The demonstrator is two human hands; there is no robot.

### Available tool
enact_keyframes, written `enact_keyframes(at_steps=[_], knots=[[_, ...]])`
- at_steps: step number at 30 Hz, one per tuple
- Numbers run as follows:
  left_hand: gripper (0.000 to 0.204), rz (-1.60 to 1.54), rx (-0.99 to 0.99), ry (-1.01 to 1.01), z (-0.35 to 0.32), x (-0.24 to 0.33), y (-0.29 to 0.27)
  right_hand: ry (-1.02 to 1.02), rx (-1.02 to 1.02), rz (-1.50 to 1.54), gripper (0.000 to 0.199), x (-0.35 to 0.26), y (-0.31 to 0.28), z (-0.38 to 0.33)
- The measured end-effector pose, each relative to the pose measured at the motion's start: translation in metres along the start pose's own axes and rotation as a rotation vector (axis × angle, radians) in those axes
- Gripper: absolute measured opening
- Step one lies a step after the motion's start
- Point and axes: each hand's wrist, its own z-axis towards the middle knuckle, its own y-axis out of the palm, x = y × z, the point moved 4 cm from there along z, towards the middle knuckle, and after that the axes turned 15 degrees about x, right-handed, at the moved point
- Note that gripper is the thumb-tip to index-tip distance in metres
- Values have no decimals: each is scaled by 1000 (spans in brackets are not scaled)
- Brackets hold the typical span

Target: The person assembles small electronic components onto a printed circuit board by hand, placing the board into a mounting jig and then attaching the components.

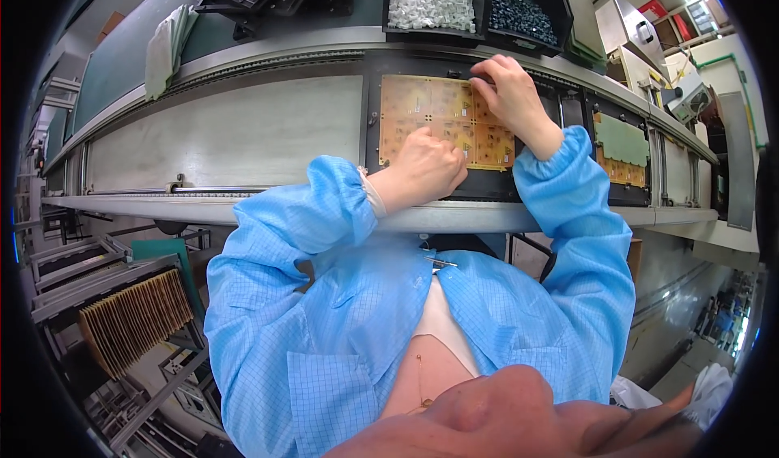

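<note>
A yellow-orange panel of circuit boards (pixel 405 94) lies in a black carrier frame (pixel 372 146) on the conveyor line in front of me. My left hand (pixel 428 164) rests over the panel's lower middle, its fingers curled closed toward the board. Whatever those fingers hold, if anything, is hidden under them. At the panel's upper right edge is my right hand (pixel 513 93), fingers bent, with a gap between thumb and forefinger. Nothing shows in that gap. Both forearms wear blue checked sleeves.
Beyond the rail stand a black bin of small white parts (pixel 430 2) and a bin of dark parts (pixel 527 16). Another carrier, with a green sheet (pixel 621 140) over its board, sits right. Gloves (pixel 169 48) hang at the left. A rack of upright boards (pixel 136 320) stands lower left.
</note>
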Motion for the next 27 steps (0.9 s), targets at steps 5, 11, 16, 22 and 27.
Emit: enact_keyframes(at_steps=[5, 11, 16, 22, 27], knots=[[25, -44, -31, -110, -4, -1, 5, -1, -139, -53, 13, 4, 29, 8], [25, -66, -33, -116, 0, -3, 5, -51, -236, -87, 12, 4, 37, 23], [24, -64, -40, -117, 0, -2, 2, 26, -229, -95, 14, 0, 40, 17], [30, -96, -177, -78, 5, -1, -1, 129, -154, -27, 16, 8, 26, 2], [20, -107, 129, -105, 0, -50, -65, 218, -66, 89, 21, 41, -31, -21]])
